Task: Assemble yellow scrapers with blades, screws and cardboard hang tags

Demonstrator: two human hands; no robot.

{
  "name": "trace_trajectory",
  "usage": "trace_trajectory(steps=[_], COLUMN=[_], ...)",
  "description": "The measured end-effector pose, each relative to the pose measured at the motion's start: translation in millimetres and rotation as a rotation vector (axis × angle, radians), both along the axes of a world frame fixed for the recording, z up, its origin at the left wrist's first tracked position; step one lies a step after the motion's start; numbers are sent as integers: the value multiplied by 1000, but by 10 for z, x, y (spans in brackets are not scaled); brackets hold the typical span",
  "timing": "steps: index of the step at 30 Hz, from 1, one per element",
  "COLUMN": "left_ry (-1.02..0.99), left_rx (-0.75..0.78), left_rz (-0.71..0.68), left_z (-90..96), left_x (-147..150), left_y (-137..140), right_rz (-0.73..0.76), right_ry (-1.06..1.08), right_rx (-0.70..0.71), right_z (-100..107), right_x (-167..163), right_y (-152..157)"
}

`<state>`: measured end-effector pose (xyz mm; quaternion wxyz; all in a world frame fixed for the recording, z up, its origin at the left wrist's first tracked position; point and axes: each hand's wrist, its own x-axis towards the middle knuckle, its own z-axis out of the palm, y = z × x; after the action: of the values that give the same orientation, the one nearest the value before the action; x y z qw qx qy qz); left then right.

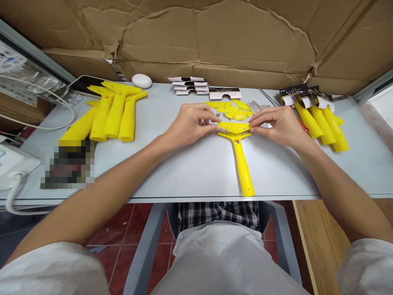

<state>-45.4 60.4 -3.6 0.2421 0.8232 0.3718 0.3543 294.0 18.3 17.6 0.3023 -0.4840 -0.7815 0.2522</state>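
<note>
Between my two hands is a yellow plastic scraper cover plate (234, 127) with small holes. My left hand (196, 123) pinches its left end, and my right hand (273, 125) pinches the right end. Just below the plate, a yellow scraper handle (242, 168) lies on the table with its wide head toward the plate and its grip toward the front edge. Whether plate and head touch, I cannot tell. Behind the plate lie several loose yellow cover plates (238, 114), small screws (218, 115) and thin metal blades (254, 107), partly hidden by my right hand.
Several yellow handles (112, 116) stand at the left, near a blurred dark item (69, 164). Folded cards (190, 86) and a white oval object (141, 80) are at the back. Carded yellow scrapers (321, 123) lie right. Cardboard (215, 37) walls the grey table's (190, 176) rear.
</note>
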Motion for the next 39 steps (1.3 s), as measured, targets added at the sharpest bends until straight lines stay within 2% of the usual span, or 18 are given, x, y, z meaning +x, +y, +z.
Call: trace_trajectory(steps=[7, 21, 32, 39], left_ry=[55, 150, 219, 253], left_rx=[23, 41, 106, 79], left_rz=[-51, -101, -179, -183], left_z=[-21, 1, 1, 25], left_x=[-31, -49, -94, -114], left_y=[27, 36, 70, 66], right_rz=[13, 8, 50, 54], right_ry=[24, -32, -109, -133], right_rx=[-38, -28, 46, 38], right_z=[-24, -44, -74, -60], right_x=[5, 22, 77, 68], right_y=[4, 6, 27, 21])
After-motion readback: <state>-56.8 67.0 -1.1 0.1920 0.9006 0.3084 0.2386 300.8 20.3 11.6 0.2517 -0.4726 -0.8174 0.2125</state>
